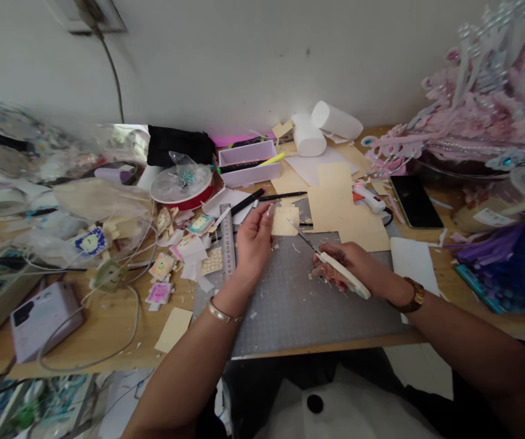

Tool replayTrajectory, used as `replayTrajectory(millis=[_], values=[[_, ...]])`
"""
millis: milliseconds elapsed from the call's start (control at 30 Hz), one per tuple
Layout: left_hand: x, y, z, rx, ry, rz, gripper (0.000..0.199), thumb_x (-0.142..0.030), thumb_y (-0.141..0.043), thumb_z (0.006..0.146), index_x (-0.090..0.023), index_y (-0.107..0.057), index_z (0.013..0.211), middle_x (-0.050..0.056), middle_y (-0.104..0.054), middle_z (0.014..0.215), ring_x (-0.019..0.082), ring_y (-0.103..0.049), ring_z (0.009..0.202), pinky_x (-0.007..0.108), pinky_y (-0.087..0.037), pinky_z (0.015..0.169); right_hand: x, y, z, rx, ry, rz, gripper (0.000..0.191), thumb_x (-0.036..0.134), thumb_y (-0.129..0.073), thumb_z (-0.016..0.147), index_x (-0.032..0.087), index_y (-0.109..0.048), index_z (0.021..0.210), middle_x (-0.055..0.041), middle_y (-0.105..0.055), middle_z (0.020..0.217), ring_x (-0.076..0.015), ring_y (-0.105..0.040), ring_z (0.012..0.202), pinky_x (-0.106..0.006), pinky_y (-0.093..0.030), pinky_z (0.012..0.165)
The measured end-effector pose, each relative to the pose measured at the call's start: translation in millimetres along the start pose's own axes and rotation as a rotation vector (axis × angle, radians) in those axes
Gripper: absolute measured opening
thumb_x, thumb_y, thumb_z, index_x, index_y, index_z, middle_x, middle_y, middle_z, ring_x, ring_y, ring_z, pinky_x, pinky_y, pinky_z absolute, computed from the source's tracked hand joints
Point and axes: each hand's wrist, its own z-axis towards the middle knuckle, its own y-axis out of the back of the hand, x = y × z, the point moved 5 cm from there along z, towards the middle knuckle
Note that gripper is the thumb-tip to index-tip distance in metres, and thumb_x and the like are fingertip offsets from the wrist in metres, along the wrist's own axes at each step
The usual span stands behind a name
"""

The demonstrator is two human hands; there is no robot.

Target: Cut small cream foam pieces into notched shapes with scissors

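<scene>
My left hand [255, 236] pinches the left edge of a small cream card piece [286, 221] with rounded corners. In my right hand [347, 265] is a pair of scissors [342, 272] with white handles. The blades point up and left, with their tips close to the card's right side. I cannot tell whether they touch it. Below both hands lies a grey cutting mat [285, 305] scattered with small paper scraps. A clear ruler [228, 244] rests beside my left hand. Larger cream card sheets [335, 198] are spread behind my right hand.
A lilac tray [249, 174] of pens stands at the back. Small decorated paper pieces [159, 294] and a ribbon spool [182, 186] are on the left, near a white boxy device [45, 320]. A phone [415, 201] and glue gun [369, 198] lie on the right.
</scene>
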Motion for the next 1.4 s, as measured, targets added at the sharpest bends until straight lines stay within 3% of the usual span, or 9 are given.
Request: replayTrajectory(millis=[267, 533, 667, 967, 1400], values=[[-6.6, -2.6, -8.9, -0.034, -0.033, -0.014, 0.028, -0.047, -0.067, 0.086, -0.024, -0.065, 0.101, -0.004, -0.056, 0.059, 0.006, -0.042, 0.041, 0.019, -0.035, 0.038, 1.4, 5.1, -0.7, -0.036, 0.038, -0.009, 0.030, 0.043, -0.072, 0.079, 0.017, -0.066, 0.092, 0.0007, -0.066, 0.069, -0.0073, -0.053, 0.042, -0.019, -0.045, 0.038], [-7.9, -8.1, -12.6, 0.074, -0.002, -0.036, 0.035, -0.048, -0.071, 0.082, -0.023, -0.055, 0.100, -0.006, -0.058, 0.052, 0.007, -0.046, 0.035, 0.019, -0.031, 0.035, 4.8, 7.5, -1.1, -0.049, -0.010, 0.206, 0.033, 0.047, -0.071, 0.077, 0.018, -0.065, 0.091, 0.0027, -0.060, 0.064, -0.0070, -0.052, 0.041, -0.018, -0.046, 0.038], [-5.6, -11.2, -12.9, 0.151, 0.026, -0.037, 0.040, -0.046, -0.072, 0.080, -0.022, -0.051, 0.103, -0.006, -0.060, 0.051, 0.009, -0.050, 0.035, 0.019, -0.036, 0.038, 11.1, 7.2, -1.8, -0.082, -0.018, 0.248, 0.041, 0.051, -0.076, 0.070, 0.017, -0.063, 0.088, 0.0029, -0.059, 0.062, -0.0077, -0.054, 0.043, -0.017, -0.045, 0.036], [0.9, -22.7, -20.5, 0.254, 0.118, -0.048, 0.045, -0.055, -0.076, 0.073, -0.018, -0.051, 0.071, 0.002, -0.070, 0.060, 0.010, -0.058, 0.040, 0.020, -0.043, 0.042, 17.1, 3.1, -4.8, -0.139, 0.046, 0.228, 0.056, 0.064, -0.077, 0.068, 0.016, -0.061, 0.093, 0.0033, -0.058, 0.058, -0.0082, -0.053, 0.041, -0.019, -0.046, 0.036], [1.8, -27.4, -24.4, 0.272, 0.178, -0.027, 0.048, -0.057, -0.079, 0.067, -0.017, -0.054, 0.061, 0.001, -0.066, 0.052, 0.008, -0.052, 0.037, 0.019, -0.039, 0.040, 9.0, 0.1, -3.7, -0.141, 0.020, 0.313, 0.053, 0.060, -0.077, 0.070, 0.016, -0.059, 0.095, 0.0030, -0.060, 0.059, -0.0084, -0.054, 0.041, -0.019, -0.048, 0.037]])
